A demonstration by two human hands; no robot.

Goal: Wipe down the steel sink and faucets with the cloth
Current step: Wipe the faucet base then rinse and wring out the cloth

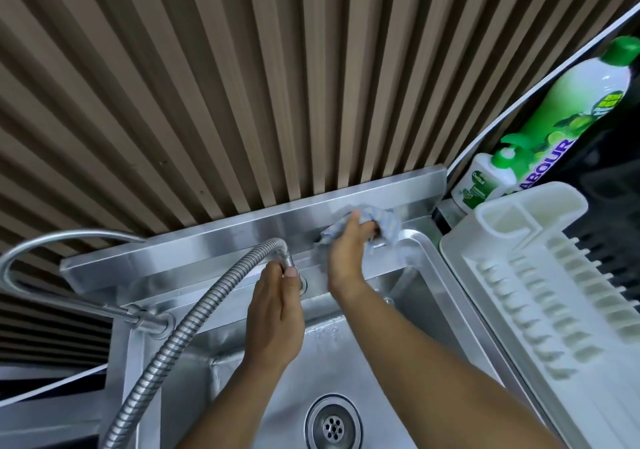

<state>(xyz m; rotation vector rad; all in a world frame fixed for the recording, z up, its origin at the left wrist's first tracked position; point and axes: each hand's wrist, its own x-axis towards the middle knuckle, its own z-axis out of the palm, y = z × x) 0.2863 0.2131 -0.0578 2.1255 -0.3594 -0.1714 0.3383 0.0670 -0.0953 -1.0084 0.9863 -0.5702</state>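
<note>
Right hand (pixel 346 254), centre right of the frame, grips the bunched cloth (pixel 385 224) and presses it to the backsplash (pixel 239 237) of the sink (pixel 450 275). Left hand (pixel 277 317), at centre, curls round the end of the flexible hose (pixel 194 310). The wipe likely goes best in overlapping strokes along the steel, with the hose kept aside. Both forearms reach up from the lower edge.

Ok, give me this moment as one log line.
phase: wiping | right hand: holds cloth on sink back ledge, right end | left hand: grips hose end
</note>
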